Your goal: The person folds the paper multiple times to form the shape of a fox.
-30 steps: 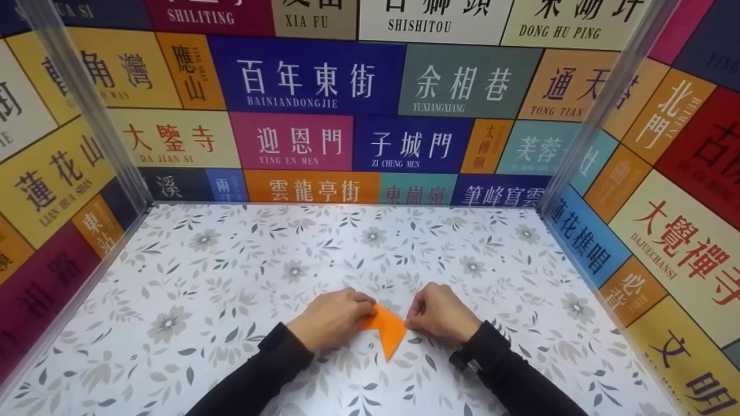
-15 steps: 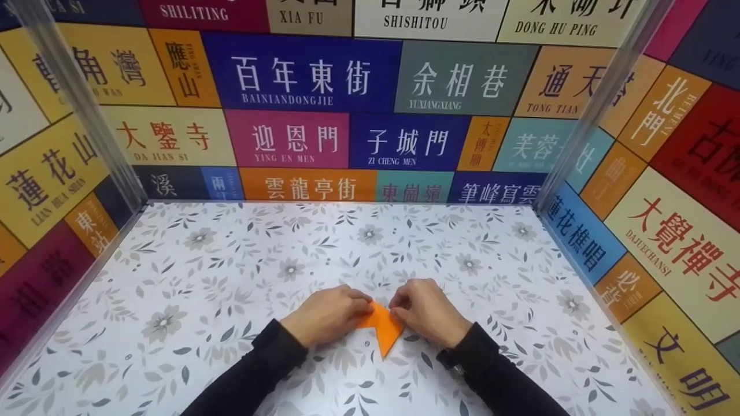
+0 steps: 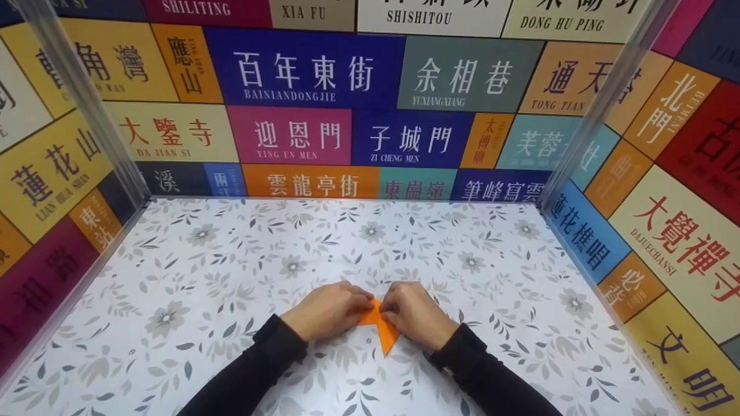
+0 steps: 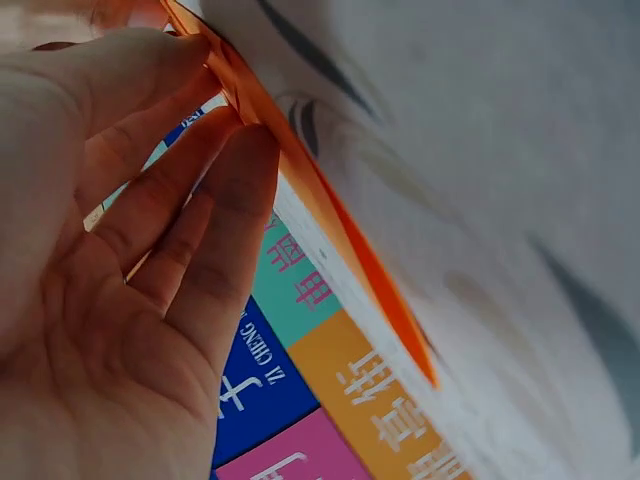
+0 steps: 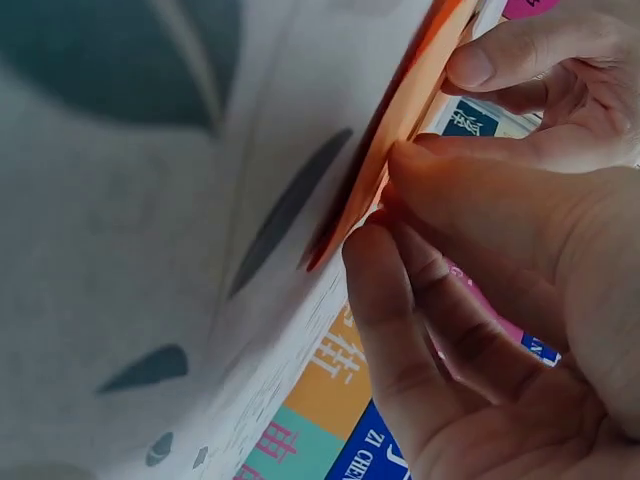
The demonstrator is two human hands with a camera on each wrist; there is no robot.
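A small piece of folded orange paper (image 3: 386, 336) lies on the table between both hands, with a pointed flap directed toward the person. My left hand (image 3: 329, 309) holds its left part, thumb and fingertips on the paper, which hides that side. On the opposite side my right hand (image 3: 419, 315) pinches the right part with bent fingers, covering the right corner. In the left wrist view the paper (image 4: 325, 215) appears edge-on as layered folds, touched by the fingertips. The right wrist view has the paper (image 5: 408, 110) running along the right thumb, with the left thumb farther up it.
The table (image 3: 243, 260) has a white covering with grey flowers and leaves. A colourful sign-covered wall (image 3: 300, 75) stands behind it. Side panels at left and right (image 3: 647, 242) meet the back wall at transparent corner strips.
My right hand has moved left, from the paper's right tip onto its right part, covering more of it. My left hand stays on the left part of the paper.
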